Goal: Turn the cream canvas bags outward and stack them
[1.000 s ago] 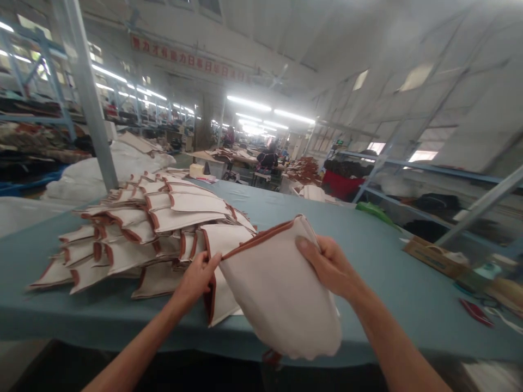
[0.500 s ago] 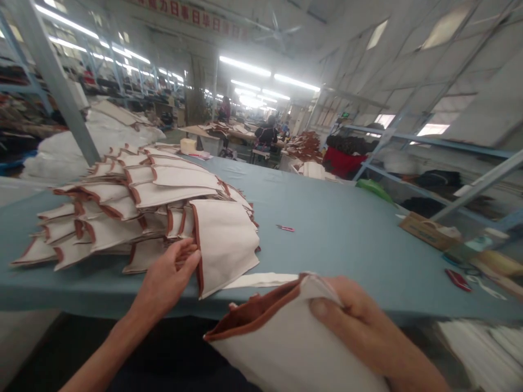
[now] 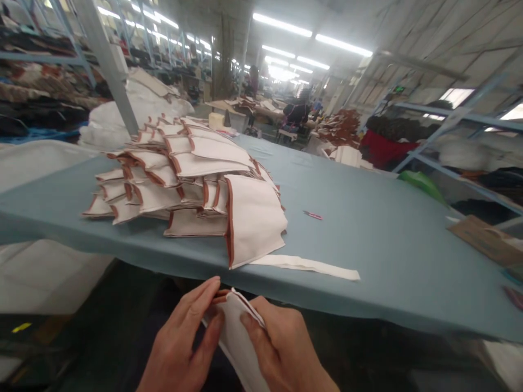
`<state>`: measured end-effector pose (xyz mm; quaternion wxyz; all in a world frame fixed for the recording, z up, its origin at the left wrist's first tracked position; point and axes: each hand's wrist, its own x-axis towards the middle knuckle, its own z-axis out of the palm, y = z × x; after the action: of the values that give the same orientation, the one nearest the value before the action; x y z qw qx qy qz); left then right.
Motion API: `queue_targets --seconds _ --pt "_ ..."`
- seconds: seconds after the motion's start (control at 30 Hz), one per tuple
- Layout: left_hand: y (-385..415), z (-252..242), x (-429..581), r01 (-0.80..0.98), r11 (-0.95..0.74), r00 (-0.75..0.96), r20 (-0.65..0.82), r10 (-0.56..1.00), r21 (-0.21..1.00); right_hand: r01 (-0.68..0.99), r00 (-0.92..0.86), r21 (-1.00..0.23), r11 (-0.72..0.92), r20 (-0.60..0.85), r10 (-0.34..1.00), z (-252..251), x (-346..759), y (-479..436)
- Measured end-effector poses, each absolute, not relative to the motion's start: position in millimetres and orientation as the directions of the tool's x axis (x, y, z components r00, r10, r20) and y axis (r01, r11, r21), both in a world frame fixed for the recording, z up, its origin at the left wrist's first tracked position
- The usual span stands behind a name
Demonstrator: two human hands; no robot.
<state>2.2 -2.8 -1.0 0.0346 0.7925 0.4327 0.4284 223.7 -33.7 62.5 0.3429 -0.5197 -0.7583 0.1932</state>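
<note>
Head view: a grey post (image 3: 108, 68) rises behind a pile of cream pouches (image 3: 218, 155) on the blue-green table (image 3: 388, 234). Below its near edge, the left hand (image 3: 183, 337) pinches a brown-edged pouch (image 3: 233, 326), thumb and fingers closed on it; the right hand (image 3: 284, 343) clasps its other side. A white strip (image 3: 314, 265) and pink snips (image 3: 312, 215) lie rightward, beneath bright ceiling lights (image 3: 343, 44). Blue shelves (image 3: 457, 114) stand far right.

1. Fabric pouch (image 3: 237, 326), bottom centre: off-white, rust-brown edging.
2. Piled fabric pieces (image 3: 218, 154), left of centre: off-white, rust-brown borders.
3. Table cover (image 3: 388, 234), across the middle: plain muted teal.
4. Fabric strip (image 3: 306, 264), below centre: white.
5. Thread snips (image 3: 314, 216), right of centre: pink.
6. Draped cloth (image 3: 384, 149), upper right: red.
</note>
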Motion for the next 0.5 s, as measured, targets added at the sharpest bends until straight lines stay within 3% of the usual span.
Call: queue_targets --seconds 0.1,0.2,0.27,0.33,0.43,0.5 --pt "-7.0 -10.0 1.5 0.648 -0.602 0.211 0.65 0.73 0.466 0.699 -0.191 -0.6 0.39 0.368 0.91 53.6 209.4 -35.0" --pt "-14.7 -9.1 -3.4 0.595 -0.539 0.152 0.576 0.803 0.596 0.747 -0.155 -0.559 0.359 0.379 0.912 46.5 201.6 -33.6" --pt "-19.3 -0.5 -8.2 0.519 -0.428 0.132 0.426 0.895 0.74 0.762 -0.203 -0.527 0.378 0.36 0.911 43.1 199.4 -31.7" --pt "-21.6 12.9 -13.2 0.444 -0.225 0.142 0.179 0.973 0.867 0.764 -0.309 -0.48 0.432 0.317 0.897 40.4 198.2 -29.9" --pt "-20.3 32.9 -20.2 0.344 0.064 0.144 -0.12 0.982 0.937 0.76 -0.428 -0.425 0.491 0.242 0.871 37.4 195.7 -29.7" --pt "-18.3 41.7 -24.0 0.268 0.169 0.187 -0.224 0.956 0.948 0.737 -0.446 -0.482 0.474 0.179 0.877 37.5 193.8 -31.4"
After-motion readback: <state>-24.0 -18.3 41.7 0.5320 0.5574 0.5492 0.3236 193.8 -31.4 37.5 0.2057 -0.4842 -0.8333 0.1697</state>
